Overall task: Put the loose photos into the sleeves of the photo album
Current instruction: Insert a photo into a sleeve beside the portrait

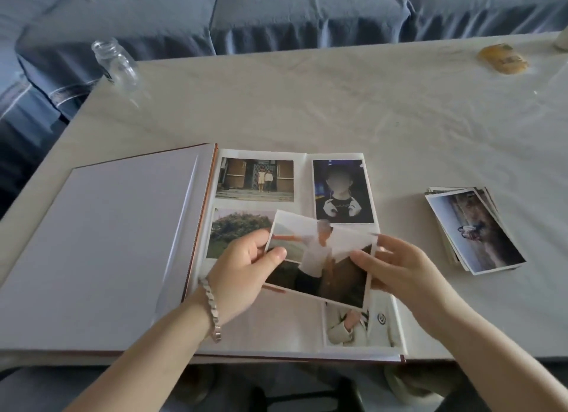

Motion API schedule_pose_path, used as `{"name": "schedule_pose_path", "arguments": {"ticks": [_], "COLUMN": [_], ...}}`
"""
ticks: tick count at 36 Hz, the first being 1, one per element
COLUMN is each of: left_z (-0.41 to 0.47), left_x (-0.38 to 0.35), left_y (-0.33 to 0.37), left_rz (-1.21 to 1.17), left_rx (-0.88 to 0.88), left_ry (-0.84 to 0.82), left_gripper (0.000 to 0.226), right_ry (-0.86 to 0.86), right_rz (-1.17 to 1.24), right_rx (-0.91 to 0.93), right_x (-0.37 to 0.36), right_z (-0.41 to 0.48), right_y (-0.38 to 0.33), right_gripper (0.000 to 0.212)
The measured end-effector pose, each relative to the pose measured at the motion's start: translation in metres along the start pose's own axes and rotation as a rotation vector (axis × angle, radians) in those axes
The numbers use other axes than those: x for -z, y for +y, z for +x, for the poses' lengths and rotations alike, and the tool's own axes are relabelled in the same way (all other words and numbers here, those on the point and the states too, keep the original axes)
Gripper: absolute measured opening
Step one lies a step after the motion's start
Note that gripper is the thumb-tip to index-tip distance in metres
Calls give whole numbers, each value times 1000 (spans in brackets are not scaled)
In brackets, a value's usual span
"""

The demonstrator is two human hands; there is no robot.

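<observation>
- Head view: an open photo album with white sleeved pages lies at 6 o'clock on the pale marble-patterned table, its blank inside cover folded out toward 9 o'clock.
- Both hands hold one loose white-bordered photo of a standing figure above the right-hand page, tilted with its left end higher in the frame.
- Left hand: thumb on top and fingers beneath, pinching the photo's left edge. A silver link bracelet sits on that wrist.
- Right hand: thumb on the photo's face and fingers behind, pinching its right edge.
- Filled sleeves: two at 12 o'clock on the page, one with a tree picture partly hidden under the left hand, one at the lower right corner.
- The blank area at the page's lower left is judged to be a free sleeve; the held photo hides the middle of the page, so its state cannot be told.
- Remaining stock: a stack of loose photos lies at 3 o'clock, well apart from the album.
- Procedure, judged from this state: square the photo to the sleeve opening, lift the film with one hand, feed one corner first, then slide it flat.
- Grip by the borders only to avoid prints and creases.
- Unrelated items: a clear glass jar at 11 o'clock and a yellow packet at 1 o'clock.
</observation>
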State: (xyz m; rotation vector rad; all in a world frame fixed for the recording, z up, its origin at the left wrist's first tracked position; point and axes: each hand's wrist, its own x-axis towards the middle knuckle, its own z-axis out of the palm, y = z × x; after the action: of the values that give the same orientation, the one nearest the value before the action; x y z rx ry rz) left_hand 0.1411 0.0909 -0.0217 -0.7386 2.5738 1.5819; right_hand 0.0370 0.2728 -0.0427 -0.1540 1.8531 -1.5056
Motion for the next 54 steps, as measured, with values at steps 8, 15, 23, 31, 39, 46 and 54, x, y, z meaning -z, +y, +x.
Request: {"name": "schedule_pose_path", "arguments": {"ticks": [8,15,23,31,39,46,54], "left_z": [15,32,33,34,35,33,33], "left_x": [31,39,35,36,37,38,39], "left_y": [-26,-61,-67,-67,-68,-65,-63], "left_rz": [700,963,1016,1055,988,959,963], "left_rx": [-169,-11,-18,-3,-40,-53,-46], "left_ry": [199,105,104,95,126,124,105], "left_gripper": [38,60,84,66,67,57,44], "right_ry": [282,461,318,0,-147,-209,-271], "right_rz": [-414,-869,-931,-636,-536,-493,-473], "right_rx": [352,742,685,118,-48,-56,-107], "right_x": [12,22,10,9,14,-23,-39], "right_z": [-12,-26,-36,-30,-14,-2,3], "right_y": [1,20,27,17,13,16,8], "right_gripper": [23,19,16,15,7,8,6]}}
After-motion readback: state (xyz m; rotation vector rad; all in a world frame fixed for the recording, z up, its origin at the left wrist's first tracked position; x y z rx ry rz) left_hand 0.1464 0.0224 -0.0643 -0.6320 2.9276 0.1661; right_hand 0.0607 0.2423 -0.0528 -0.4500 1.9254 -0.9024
